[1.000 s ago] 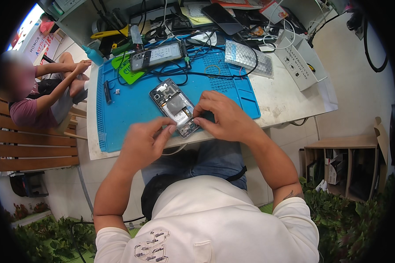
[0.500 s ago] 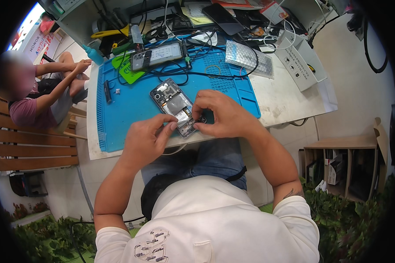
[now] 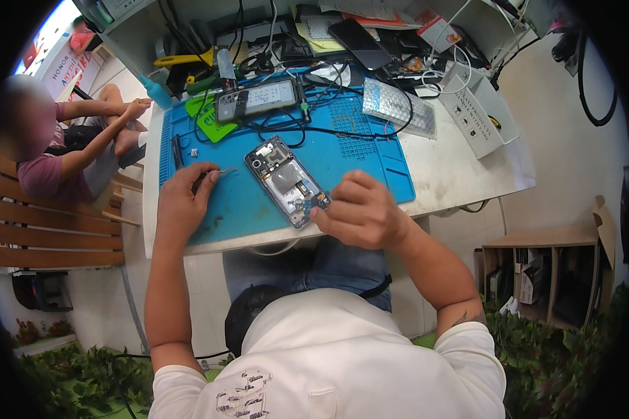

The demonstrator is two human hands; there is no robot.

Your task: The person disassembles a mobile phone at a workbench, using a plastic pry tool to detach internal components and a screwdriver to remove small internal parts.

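Note:
An opened phone (image 3: 278, 174) lies slanted on the blue repair mat (image 3: 223, 209), its inner parts exposed. Its lower end reaches over the mat's near edge. To the phone's left, my left hand (image 3: 186, 199) pinches thin metal tweezers (image 3: 228, 170), whose tips point right above the mat. At the phone's lower right, my right hand (image 3: 362, 213) is closed, thumb and fingers pinching a small blue and dark part (image 3: 310, 204) over the phone's lower end. The hand hides some of that part, and I cannot tell whether it is still joined to the phone.
A second phone (image 3: 256, 101) with a lit screen lies at the back beside a green card (image 3: 214, 120). Black cables cross the mat behind the opened phone. Bubble wrap (image 3: 398, 108) and a white box (image 3: 476, 112) stand back right. A person (image 3: 70, 133) sits at left.
My left hand has moved left, away from the phone, and the tweezers now show clearly. My right hand has shifted slightly right and down, and a small blue part has come into view at its fingertips.

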